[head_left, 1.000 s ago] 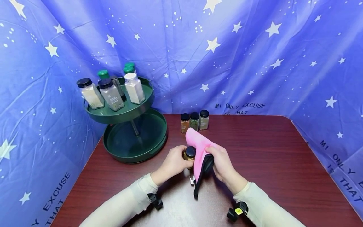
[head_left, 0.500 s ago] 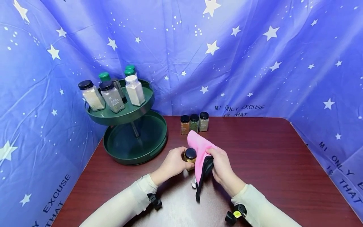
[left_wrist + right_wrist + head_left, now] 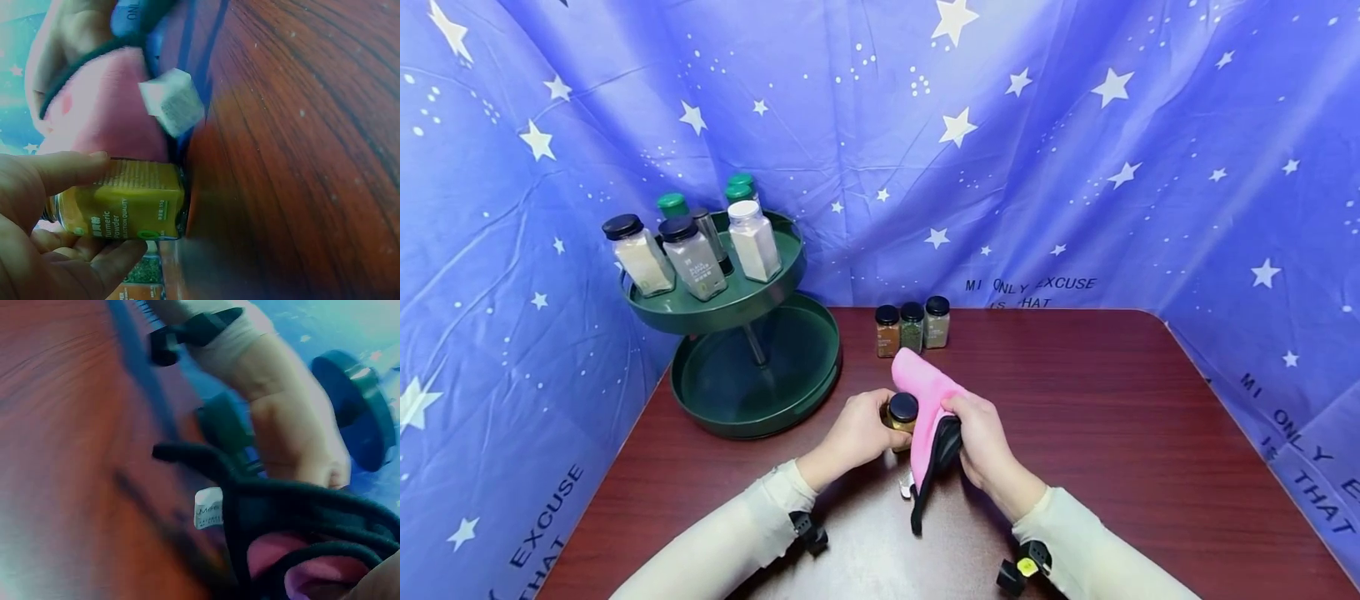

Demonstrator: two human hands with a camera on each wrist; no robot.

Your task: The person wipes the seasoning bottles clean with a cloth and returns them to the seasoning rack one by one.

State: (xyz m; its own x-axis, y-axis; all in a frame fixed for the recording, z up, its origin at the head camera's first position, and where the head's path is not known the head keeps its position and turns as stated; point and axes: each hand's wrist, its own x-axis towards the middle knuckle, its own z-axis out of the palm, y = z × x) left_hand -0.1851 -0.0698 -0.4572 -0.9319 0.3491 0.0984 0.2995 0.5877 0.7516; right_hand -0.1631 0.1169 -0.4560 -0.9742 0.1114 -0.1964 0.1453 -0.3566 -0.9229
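Observation:
A small jar of turmeric powder (image 3: pixel 125 206) with a black lid is held upright between the thumb and fingers of my left hand (image 3: pixel 853 429), at or just above the table. My right hand (image 3: pixel 988 433) grips a pink cloth (image 3: pixel 925 392) with black edging. The cloth hangs against the jar's right side and hides part of it. A white tag (image 3: pixel 174 103) sticks out from the cloth's edge in the left wrist view. Seen from the right wrist, the cloth's black edge and pink folds block the jar.
Three black-lidded spice jars (image 3: pixel 912 327) stand in a row at the table's back edge. A two-tier green turntable (image 3: pixel 756 392) is at the left; several seasoning bottles (image 3: pixel 700 258) stand on its upper tier. A starry blue curtain (image 3: pixel 1037 167) surrounds the table.
The cloth's lower corner and tag swing slightly beside the jar. Both hands keep their holds in almost the same place, and the head view shifts a little.

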